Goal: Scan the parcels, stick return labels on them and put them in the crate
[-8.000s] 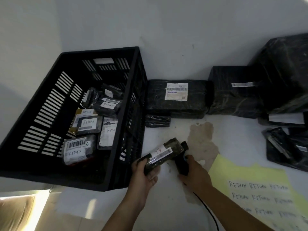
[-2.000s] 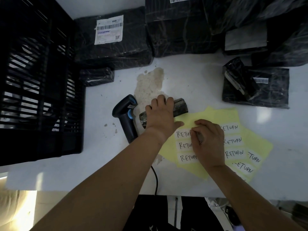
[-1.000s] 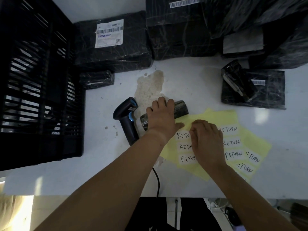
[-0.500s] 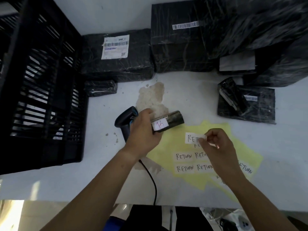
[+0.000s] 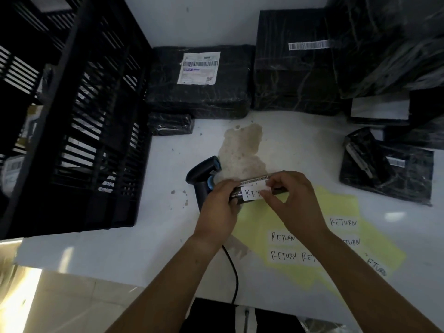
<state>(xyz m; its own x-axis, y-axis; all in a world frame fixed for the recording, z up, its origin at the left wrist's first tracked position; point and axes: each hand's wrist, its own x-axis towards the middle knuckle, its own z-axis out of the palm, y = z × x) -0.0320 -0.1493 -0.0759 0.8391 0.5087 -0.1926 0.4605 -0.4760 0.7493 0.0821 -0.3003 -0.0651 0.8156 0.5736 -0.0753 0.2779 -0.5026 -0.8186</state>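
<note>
Parcel lies crosswise between my hands over the desk: left hand grips its left end, right hand pinches the return label onto its face. Crate stands well left, nearer my left hand.

**Parcel-returns workstation, of the kind found in a stockroom or small warehouse.** Black-wrapped parcels, one bearing a printed shipping label and another a barcode strip, are stacked against a bare white wall at the back of a white table. On the table lie a corded handheld barcode scanner and yellow backing sheets of stickers handwritten "RETURN". A black slatted plastic crate at the table's left end holds labelled packets, dimly seen through its slats, and pale floor tiles show below the table edge.
</note>
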